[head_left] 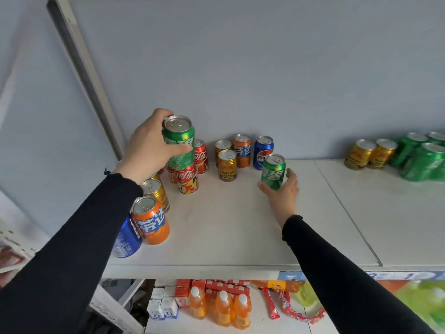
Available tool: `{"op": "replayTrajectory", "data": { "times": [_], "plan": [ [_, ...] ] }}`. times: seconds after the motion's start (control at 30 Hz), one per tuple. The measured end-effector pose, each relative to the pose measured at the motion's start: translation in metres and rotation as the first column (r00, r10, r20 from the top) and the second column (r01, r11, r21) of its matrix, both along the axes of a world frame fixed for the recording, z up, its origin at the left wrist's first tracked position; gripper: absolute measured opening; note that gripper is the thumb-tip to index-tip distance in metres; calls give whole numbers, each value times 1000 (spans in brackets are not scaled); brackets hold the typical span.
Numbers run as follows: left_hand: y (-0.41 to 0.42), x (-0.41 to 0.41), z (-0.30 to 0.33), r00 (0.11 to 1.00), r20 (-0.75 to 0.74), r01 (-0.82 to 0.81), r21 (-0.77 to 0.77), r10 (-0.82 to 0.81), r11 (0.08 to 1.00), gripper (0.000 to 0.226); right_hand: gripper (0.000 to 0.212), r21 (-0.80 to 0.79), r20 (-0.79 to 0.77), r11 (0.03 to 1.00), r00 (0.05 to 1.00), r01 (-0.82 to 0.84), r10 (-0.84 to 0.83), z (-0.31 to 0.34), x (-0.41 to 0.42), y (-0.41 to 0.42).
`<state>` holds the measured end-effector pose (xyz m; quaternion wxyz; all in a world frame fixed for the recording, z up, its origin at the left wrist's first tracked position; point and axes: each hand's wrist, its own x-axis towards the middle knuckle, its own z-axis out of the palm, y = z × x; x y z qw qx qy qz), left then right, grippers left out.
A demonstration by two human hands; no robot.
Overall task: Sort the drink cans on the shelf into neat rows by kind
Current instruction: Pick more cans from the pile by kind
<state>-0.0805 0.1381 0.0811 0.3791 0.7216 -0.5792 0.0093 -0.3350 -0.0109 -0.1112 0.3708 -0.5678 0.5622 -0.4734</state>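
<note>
Left hand (149,150) grips a raised green Sprite can (179,141) above the red Coca-Cola cans (187,177); right of them, right hand (283,191) grips another Sprite can (273,172) on the white shelf (228,225).

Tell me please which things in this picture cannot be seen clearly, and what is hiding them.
- Blue can, head view: the left sleeve covers part; label unreadable.
- Gold can, head view: mostly behind the left hand.
- Green cans, head view: cut by the right edge and blurred; count unclear.
- Lower-shelf goods, head view: blurred at the right.
</note>
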Motion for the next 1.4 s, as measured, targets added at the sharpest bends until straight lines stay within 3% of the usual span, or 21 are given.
{"op": "replayTrajectory", "data": {
  "times": [0.27,0.5,0.77,1.0,1.17,1.4],
  "plan": [
    [-41,-65,-23,981,-59,185,32,-182,982,63,64,-4,92,995,991,-102,102,6,-12,-11],
    [-96,-163,-45,937,-96,341,45,-336,939,63,51,-32,178,997,982,-67,72,22,-120,10],
    [-164,-352,-71,838,-157,539,85,-523,838,64,58,-53,70,995,994,88,-84,29,-329,-1],
    [-212,-504,-89,796,-221,593,104,-563,798,65,58,-55,-110,995,990,79,-85,28,-489,-37],
    [-246,-559,-104,824,-185,561,137,-535,817,61,61,-37,-118,999,992,29,-33,23,-535,-83],
    [-291,-576,-122,861,-128,508,180,-492,843,59,75,-21,-58,998,996,-64,62,11,-531,-148]
  ]
}}
